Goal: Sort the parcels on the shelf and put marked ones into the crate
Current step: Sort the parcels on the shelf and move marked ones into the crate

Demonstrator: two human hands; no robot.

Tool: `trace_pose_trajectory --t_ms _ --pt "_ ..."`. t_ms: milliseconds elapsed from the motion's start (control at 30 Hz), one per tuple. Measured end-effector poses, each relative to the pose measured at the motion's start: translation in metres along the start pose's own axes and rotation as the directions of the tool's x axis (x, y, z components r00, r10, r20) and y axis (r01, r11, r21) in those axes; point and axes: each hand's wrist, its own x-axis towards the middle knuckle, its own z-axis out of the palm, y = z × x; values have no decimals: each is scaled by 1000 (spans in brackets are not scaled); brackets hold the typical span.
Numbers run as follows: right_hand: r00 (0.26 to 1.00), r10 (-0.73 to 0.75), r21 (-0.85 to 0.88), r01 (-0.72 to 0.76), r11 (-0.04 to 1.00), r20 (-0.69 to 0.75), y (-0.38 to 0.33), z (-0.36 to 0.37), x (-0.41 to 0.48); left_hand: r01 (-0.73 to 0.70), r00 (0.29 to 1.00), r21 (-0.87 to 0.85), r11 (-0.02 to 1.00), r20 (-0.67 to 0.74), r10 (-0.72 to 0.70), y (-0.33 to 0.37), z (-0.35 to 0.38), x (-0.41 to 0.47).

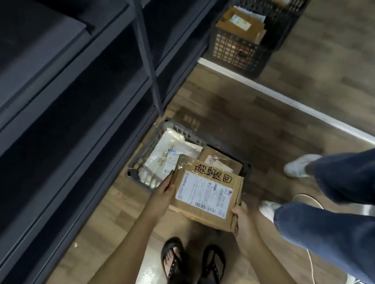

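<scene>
Left grip (165, 190) pressed flat against side of hand-marked cardboard parcel (207, 187); right grip (240, 219) curled round near corner; parcel held over black crate (184, 130).

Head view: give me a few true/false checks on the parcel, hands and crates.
1. The left hand and right hand carry the brown cardboard parcel with black handwriting. True.
2. The near dark plastic crate is empty. False: it holds a white plastic mailer and a brown cardboard box.
3. The parcel bears no label. False: a white printed label is on its top face.
4. A far dark plastic crate holds cardboard boxes. True.
</scene>
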Motion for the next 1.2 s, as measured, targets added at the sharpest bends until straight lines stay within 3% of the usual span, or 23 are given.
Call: trace_pose_trajectory --t_ms 333,500,733,833,1067,1200 --pt "993 86 -74 -91 993 -77 103 -28 128 8 997 110 994 81 -17 -95 47 113" --pt "979 37 -160 -70 985 -199 104 -29 160 -1 992 186 982 123 -23 -109 63 152" --pt "988 -36 -389 -26 921 -152 128 -29 184 54 995 356 933 60 -81 -157 64 179" --pt "981 -16 -508 -85 857 -191 133 -31 183 65 996 424 903 31 -86 -164 62 174" --pt "968 77 -522 -194 831 -237 128 -26 205 82 987 525 847 76 -143 -165 59 196" --pt "954 114 -511 -248 823 -279 121 -23 230 117 973 490 864 117 -199 -167 73 216"
